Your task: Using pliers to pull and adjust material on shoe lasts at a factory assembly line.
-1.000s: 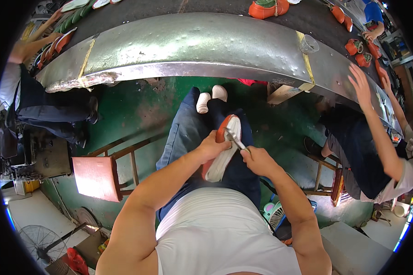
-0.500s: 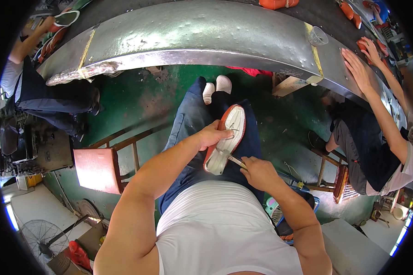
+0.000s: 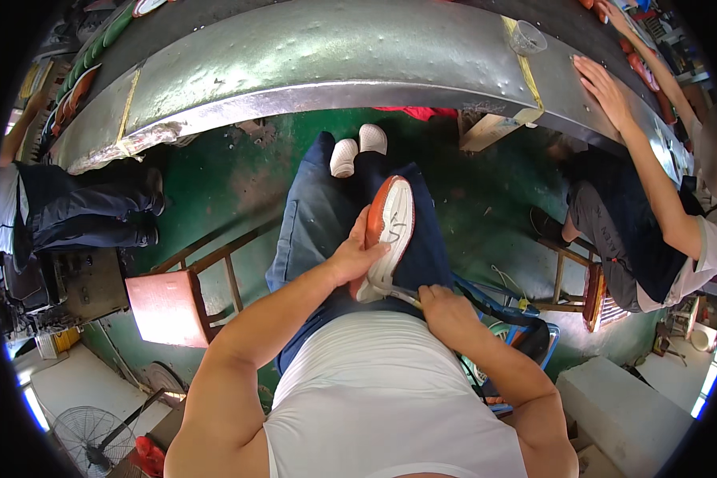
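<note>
Holds an orange-and-white shoe underside up over blue trousers, with the left hand closed on its left edge near the middle. Points it lengthwise away from the white shirt, with the far end slightly right. Grips a tool in the right hand, nearer the close end (probably the heel), with the metal head across it; impossible to tell whether touching.
</note>
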Action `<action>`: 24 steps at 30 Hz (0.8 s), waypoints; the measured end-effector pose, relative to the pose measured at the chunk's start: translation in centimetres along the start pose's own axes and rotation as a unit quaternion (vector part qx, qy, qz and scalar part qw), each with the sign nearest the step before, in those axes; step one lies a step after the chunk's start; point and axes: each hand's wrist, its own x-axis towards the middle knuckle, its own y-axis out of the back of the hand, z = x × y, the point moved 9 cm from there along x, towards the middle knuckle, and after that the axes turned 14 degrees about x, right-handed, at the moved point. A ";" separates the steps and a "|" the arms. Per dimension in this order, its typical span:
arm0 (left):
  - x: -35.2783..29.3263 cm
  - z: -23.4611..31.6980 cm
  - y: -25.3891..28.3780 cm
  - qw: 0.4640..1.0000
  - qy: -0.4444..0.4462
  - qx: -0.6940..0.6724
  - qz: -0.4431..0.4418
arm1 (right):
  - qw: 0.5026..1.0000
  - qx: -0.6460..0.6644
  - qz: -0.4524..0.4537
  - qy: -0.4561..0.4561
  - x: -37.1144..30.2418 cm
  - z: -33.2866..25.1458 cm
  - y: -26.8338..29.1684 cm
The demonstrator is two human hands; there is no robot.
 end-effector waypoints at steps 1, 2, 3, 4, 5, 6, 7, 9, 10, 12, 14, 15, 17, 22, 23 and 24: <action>0.3 -1.0 -0.4 1.000 -0.002 -0.001 0.005 | 1.000 -0.003 0.000 0.005 0.0 -0.2 0.4; 0.3 -1.2 -0.2 0.995 -0.031 0.074 0.066 | 0.999 0.009 -0.035 -0.031 -0.2 0.3 0.1; 0.3 -1.1 0.2 0.979 -0.059 0.149 0.127 | 0.995 0.021 -0.069 -0.065 -0.4 1.0 -0.3; -0.4 0.8 -0.4 0.979 -0.038 0.160 0.119 | 0.995 0.022 -0.066 -0.071 -0.5 1.9 -0.2; -0.8 1.0 -0.3 0.979 -0.039 0.161 0.121 | 0.989 0.077 -0.100 -0.072 -0.2 2.9 -0.7; -1.4 1.0 -0.3 0.969 -0.048 0.214 0.112 | 0.980 0.131 -0.135 -0.072 0.1 3.6 -1.1; -1.9 1.1 -0.2 0.957 -0.058 0.266 0.103 | 0.980 0.130 -0.134 -0.072 0.7 3.9 0.0; -3.2 -0.1 -0.4 0.983 -0.055 0.173 0.004 | 0.917 0.258 -0.269 -0.140 0.4 4.4 -0.6; -3.8 -1.2 -0.8 0.989 -0.036 0.145 -0.022 | 0.890 0.324 -0.280 -0.157 -0.2 5.4 -0.9; -4.6 -1.8 -1.1 0.994 0.016 0.105 -0.038 | 0.905 0.306 -0.246 -0.165 0.2 3.9 1.3; -4.4 -1.7 -1.1 0.993 0.006 0.117 -0.016 | 0.941 0.300 -0.125 -0.097 1.3 2.4 3.3; -4.5 -1.6 -0.9 0.991 -0.007 0.132 0.005 | 0.941 0.299 -0.129 -0.096 1.4 1.8 1.8; -3.7 -2.1 -1.4 0.990 -0.015 0.137 0.009 | 0.926 0.363 0.100 -0.012 1.9 1.1 3.4; -4.2 -1.2 -0.9 0.985 -0.022 0.171 -0.008 | 0.986 0.145 -0.051 -0.060 3.3 1.2 0.6; -4.3 -0.8 -0.7 0.982 -0.037 0.183 0.000 | 0.983 0.181 0.002 -0.008 2.9 0.3 1.3; -4.3 -0.4 -0.5 0.979 -0.053 0.194 0.008 | 0.974 0.215 0.057 0.045 2.6 -0.4 2.4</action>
